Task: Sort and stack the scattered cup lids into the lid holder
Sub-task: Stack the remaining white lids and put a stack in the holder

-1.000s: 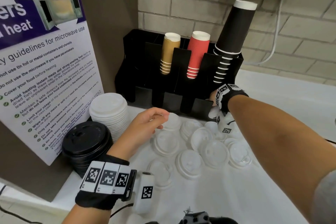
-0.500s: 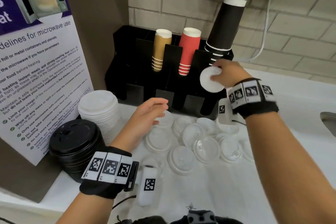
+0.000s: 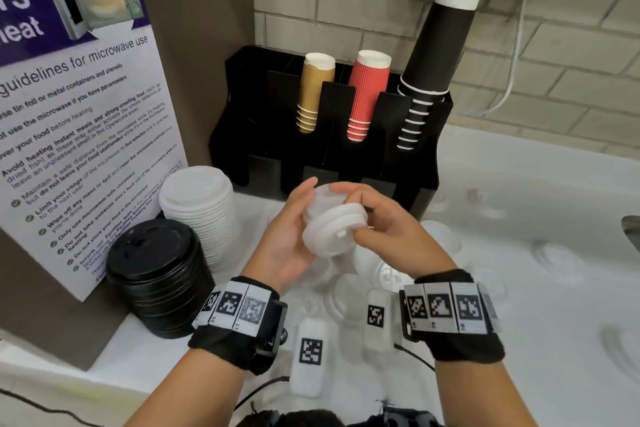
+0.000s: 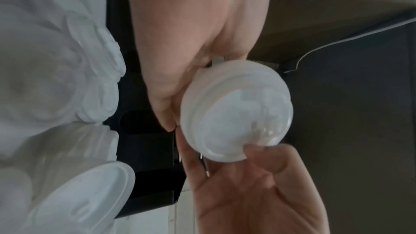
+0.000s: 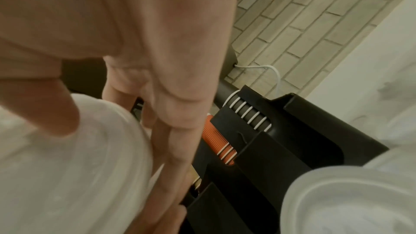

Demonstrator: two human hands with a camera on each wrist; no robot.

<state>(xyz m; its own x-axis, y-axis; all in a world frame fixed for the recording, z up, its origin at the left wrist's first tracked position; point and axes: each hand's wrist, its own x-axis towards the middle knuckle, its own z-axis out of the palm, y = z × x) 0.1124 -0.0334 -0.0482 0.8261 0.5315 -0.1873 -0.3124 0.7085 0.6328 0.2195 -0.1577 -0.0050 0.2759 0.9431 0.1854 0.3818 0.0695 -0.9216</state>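
A small nested stack of translucent lids (image 3: 332,225) is held above the desk (image 3: 519,204) between the two hands, in front of the black lid holder (image 3: 332,163); the left hand (image 3: 287,239) is cupped round its left side, palm up, with fingers curled to the rim, and the right hand (image 3: 384,222) is pinched on its right edge, thumb below and fingertips over the top; the lids are judged thin, light and flexible, slippery where nested, so the ridged rim is the place to be gripped rather than the domed centre; both wrists are bent inward; more clear lids (image 3: 381,274) lie scattered on the desk beneath, and stacked white lids (image 3: 201,198) and black lids (image 3: 156,270) stand to the left.
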